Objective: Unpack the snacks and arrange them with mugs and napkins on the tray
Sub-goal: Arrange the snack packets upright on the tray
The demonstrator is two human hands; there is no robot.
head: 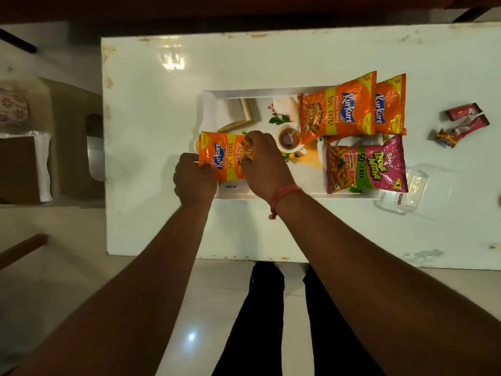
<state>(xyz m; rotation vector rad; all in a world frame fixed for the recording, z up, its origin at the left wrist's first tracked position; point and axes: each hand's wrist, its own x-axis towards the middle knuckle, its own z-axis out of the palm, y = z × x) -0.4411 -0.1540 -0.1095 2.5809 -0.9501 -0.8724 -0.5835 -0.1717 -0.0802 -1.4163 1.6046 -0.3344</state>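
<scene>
A white printed tray (257, 92) lies on the white table (162, 90). Over its left end I hold an orange Kurkure packet (221, 156). My left hand (193, 179) grips the packet's near-left corner, and my right hand (260, 158) pinches its right end. Two more orange Kurkure packets (339, 107) (389, 107) lie overlapping on the tray's far right. A pink Bingo packet (366, 165) lies on the tray's near right. No real mugs or napkins show on the tray; the cup near its middle is part of the tray's print.
Two small red wrapped snacks (461, 123) lie on the table right of the tray. A clear plastic container (406, 191) sits by the tray's near-right corner. A stool (70, 131) and a box with white sheets (24, 166) stand left of the table.
</scene>
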